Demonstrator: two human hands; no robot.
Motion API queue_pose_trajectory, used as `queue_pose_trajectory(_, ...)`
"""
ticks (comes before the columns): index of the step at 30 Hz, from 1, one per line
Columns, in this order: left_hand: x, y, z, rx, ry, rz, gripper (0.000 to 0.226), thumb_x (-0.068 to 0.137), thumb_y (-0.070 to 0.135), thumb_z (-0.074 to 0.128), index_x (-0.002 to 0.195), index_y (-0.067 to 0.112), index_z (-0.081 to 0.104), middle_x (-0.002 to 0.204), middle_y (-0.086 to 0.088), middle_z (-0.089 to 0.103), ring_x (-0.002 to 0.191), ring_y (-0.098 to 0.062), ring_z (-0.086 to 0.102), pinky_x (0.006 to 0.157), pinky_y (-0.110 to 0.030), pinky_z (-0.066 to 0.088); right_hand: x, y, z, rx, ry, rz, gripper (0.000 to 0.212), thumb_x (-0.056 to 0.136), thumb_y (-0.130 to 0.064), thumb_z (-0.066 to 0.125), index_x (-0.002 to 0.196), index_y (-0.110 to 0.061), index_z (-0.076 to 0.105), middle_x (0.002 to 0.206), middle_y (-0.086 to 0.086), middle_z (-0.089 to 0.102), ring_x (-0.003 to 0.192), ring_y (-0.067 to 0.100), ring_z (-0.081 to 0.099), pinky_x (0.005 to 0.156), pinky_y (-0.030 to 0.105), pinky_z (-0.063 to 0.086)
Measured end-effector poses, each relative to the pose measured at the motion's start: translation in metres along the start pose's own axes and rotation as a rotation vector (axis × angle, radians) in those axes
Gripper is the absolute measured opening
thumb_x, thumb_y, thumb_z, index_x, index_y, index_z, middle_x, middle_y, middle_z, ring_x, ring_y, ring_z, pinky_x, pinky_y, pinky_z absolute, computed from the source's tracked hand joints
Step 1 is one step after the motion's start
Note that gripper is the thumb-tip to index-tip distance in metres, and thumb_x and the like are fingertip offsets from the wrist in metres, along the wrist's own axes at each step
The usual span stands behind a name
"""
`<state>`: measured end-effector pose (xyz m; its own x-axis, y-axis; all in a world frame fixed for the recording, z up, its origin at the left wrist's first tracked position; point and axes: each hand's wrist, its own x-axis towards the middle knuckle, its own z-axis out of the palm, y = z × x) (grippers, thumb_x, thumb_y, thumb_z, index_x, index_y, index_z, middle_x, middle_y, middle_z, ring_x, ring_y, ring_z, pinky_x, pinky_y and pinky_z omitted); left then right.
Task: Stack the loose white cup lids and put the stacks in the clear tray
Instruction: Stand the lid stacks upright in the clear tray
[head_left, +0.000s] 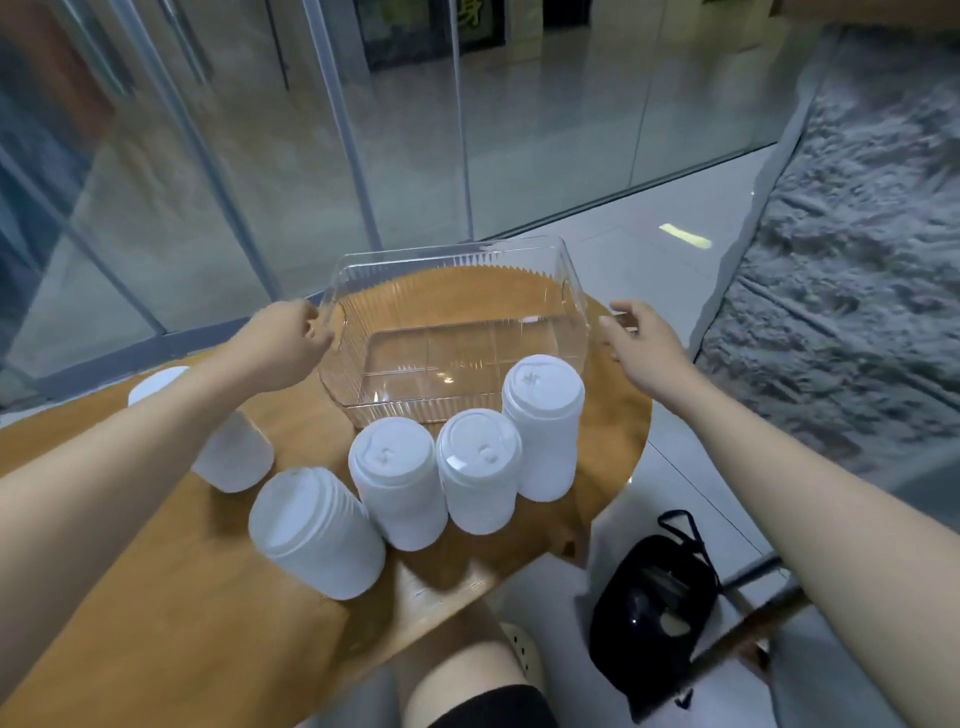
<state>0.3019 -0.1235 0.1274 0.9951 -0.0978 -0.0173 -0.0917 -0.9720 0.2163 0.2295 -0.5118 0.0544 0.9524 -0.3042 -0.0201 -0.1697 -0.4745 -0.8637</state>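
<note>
A clear ribbed tray (574, 312) sits at the far side of the round wooden table (171, 597), with nothing inside it. My left hand (283, 343) grips the tray's left rim, fingers curled over the edge. My right hand (641, 345) reaches toward the tray's right end, fingers loosely extended, and seems just short of the rim. Several tall stacks of white cup lids stand in front of the tray: one at the right (543, 426), two in the middle (478, 470) (397, 480), a leaning one (311, 532) nearer me. Another stack (234, 452) lies partly hidden under my left forearm.
A black bag (654, 597) lies on the tiled floor right of the table, beside a dark wooden stick. Glass panels stand behind the table; a rough grey stone wall rises at the right. My knee and a pale shoe show below the table's edge.
</note>
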Motion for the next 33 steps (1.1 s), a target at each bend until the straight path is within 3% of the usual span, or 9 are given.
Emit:
queue_pose_trajectory(2,-0.009,0.029,-0.009,-0.059,0.041,0.101,0.04,0.104,0.032,0.057,0.131,0.001,0.062,0.129,-0.021,0.066,0.117,-0.039,0.061,0.096,-0.042,0.046,-0.019,0.015,-0.004,-0.008,0.01,-0.053,0.037,0.104,-0.037,0.054,0.137,-0.021,0.054,0.124,-0.006,0.061,0.113,0.016,0.062,0.104,0.044,0.052)
queue_pose_trajectory(5,-0.028,0.077,-0.017,-0.14,0.006,0.288,0.048,0.102,0.041,0.061,0.139,0.01,0.059,0.134,-0.012,0.065,0.116,-0.029,0.063,0.098,-0.039,0.047,-0.049,0.034,-0.009,-0.102,-0.138,-0.094,0.034,0.101,-0.021,0.058,0.135,-0.023,0.058,0.125,-0.006,0.064,0.115,0.011,0.06,0.102,0.036,0.052)
queue_pose_trajectory(9,-0.056,0.13,-0.016,-0.182,-0.171,0.491,0.079,0.083,0.073,0.058,0.147,0.027,0.053,0.147,0.001,0.057,0.126,-0.018,0.059,0.107,-0.039,0.048,-0.084,0.062,0.002,-0.276,-0.422,-0.036,0.075,0.088,-0.024,0.072,0.154,-0.027,0.038,0.145,-0.005,0.053,0.13,0.01,0.052,0.103,0.023,0.041)
queue_pose_trajectory(12,-0.067,0.152,-0.005,-0.109,-0.245,0.554,0.083,0.083,0.073,0.065,0.153,0.032,0.046,0.153,0.008,0.051,0.136,-0.015,0.052,0.108,-0.033,0.042,-0.098,0.075,0.021,-0.251,-0.468,-0.023,0.107,0.075,-0.046,0.086,0.16,-0.027,0.024,0.155,-0.004,0.043,0.142,0.011,0.043,0.116,0.033,0.038)
queue_pose_trajectory(14,-0.068,0.16,0.003,-0.063,-0.269,0.574,0.083,0.085,0.068,0.069,0.155,0.032,0.043,0.154,0.007,0.05,0.139,-0.016,0.049,0.105,-0.029,0.038,-0.1,0.077,0.034,-0.211,-0.414,-0.035,0.115,0.067,-0.053,0.09,0.159,-0.03,0.025,0.154,-0.005,0.046,0.143,0.012,0.042,0.118,0.039,0.037)
queue_pose_trajectory(19,-0.068,0.17,0.019,-0.002,-0.294,0.552,0.077,0.087,0.064,0.071,0.152,0.031,0.048,0.147,0.003,0.058,0.125,-0.02,0.058,0.092,-0.029,0.041,-0.093,0.086,0.063,-0.185,-0.233,-0.166,0.101,0.056,-0.067,0.086,0.144,-0.044,0.042,0.136,-0.021,0.059,0.13,0.015,0.051,0.11,0.046,0.041)
queue_pose_trajectory(26,-0.062,0.171,0.03,0.024,-0.267,0.539,0.059,0.086,0.063,0.073,0.134,0.032,0.059,0.127,0.004,0.064,0.096,-0.018,0.061,0.07,-0.028,0.043,-0.09,0.096,0.074,-0.161,-0.189,-0.202,0.083,0.068,-0.059,0.086,0.14,-0.037,0.051,0.139,-0.015,0.059,0.141,0.02,0.041,0.12,0.036,0.015)
queue_pose_trajectory(30,-0.061,0.172,0.031,0.012,-0.274,0.526,0.058,0.085,0.062,0.073,0.133,0.033,0.059,0.127,0.004,0.064,0.097,-0.018,0.062,0.071,-0.028,0.045,-0.092,0.092,0.071,-0.137,-0.183,-0.212,0.076,0.069,-0.056,0.086,0.135,-0.036,0.056,0.132,-0.016,0.063,0.134,0.022,0.046,0.112,0.043,0.036)
queue_pose_trajectory(33,-0.062,0.176,0.028,0.007,-0.276,0.529,0.059,0.085,0.061,0.074,0.134,0.032,0.059,0.128,0.005,0.064,0.096,-0.017,0.06,0.073,-0.029,0.045,-0.093,0.086,0.065,-0.081,-0.201,-0.229,0.067,0.071,-0.045,0.09,0.129,-0.031,0.061,0.121,-0.015,0.067,0.118,0.015,0.057,0.096,0.035,0.044)
